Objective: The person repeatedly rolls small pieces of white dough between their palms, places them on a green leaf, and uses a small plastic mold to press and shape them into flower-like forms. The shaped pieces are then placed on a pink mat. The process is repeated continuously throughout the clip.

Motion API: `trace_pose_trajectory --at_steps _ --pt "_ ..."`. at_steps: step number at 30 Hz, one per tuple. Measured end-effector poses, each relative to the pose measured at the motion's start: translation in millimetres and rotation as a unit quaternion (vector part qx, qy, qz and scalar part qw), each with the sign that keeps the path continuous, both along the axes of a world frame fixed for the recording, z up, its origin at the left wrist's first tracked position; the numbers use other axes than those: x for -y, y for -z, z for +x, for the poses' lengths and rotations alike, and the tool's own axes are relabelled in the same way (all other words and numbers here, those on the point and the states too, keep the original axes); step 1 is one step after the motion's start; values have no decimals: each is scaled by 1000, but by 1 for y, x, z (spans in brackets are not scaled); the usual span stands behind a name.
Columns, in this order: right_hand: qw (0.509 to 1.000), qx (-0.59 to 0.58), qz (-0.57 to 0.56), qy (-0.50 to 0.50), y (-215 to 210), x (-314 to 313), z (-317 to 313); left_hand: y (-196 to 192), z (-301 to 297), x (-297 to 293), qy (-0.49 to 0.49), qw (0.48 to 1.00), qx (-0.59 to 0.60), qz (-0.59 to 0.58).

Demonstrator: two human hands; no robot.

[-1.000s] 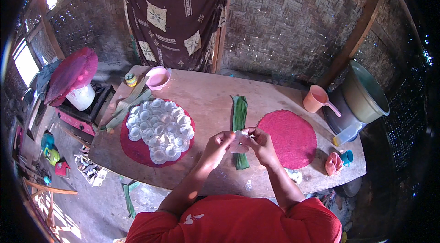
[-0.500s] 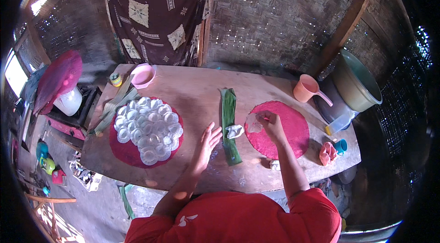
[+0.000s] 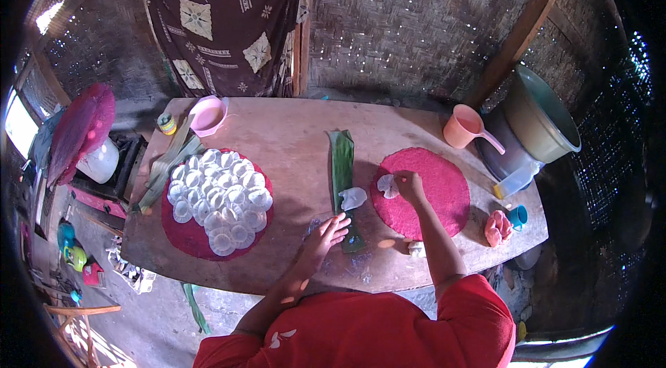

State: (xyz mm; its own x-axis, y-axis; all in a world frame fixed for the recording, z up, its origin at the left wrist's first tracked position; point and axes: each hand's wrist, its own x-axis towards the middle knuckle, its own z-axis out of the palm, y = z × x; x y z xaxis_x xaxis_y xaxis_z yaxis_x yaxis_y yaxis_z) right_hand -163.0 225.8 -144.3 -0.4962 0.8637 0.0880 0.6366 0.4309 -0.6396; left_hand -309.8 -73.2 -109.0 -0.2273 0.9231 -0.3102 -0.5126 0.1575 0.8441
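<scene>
Your right hand [image 3: 411, 185] rests on the near-empty red mat [image 3: 444, 191], just right of the long green leaf [image 3: 341, 174]. Its fingers pinch a small white dough piece [image 3: 388, 185] and press it onto the mat, so it lies flat. Your left hand [image 3: 326, 233] holds nothing; it lies open with fingers spread on the tabletop [image 3: 291, 139], touching the near end of the leaf, likely to keep it steady. Another white piece [image 3: 352, 197] sits on the leaf. Left of the leaf, a second red mat [image 3: 182, 236] is full of white pieces.
</scene>
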Motion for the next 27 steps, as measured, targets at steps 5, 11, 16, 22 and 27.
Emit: trace_pose_trajectory --at_steps 5,11,16,22,27 --pt "995 -40 72 -49 -3 5 2 4 4 -2 12 1000 -9 -2" --pt "988 62 128 -56 -23 11 2 5 5 -3 3 999 -39 2" --pt "982 -39 116 -147 -36 54 -23 19 16 -1 89 893 -427 109" --pt "977 94 155 -113 -41 127 -48 26 23 3 167 706 -675 134" --pt "973 -178 -76 -125 -69 153 -52 -1 -3 2 -228 900 -311 203"
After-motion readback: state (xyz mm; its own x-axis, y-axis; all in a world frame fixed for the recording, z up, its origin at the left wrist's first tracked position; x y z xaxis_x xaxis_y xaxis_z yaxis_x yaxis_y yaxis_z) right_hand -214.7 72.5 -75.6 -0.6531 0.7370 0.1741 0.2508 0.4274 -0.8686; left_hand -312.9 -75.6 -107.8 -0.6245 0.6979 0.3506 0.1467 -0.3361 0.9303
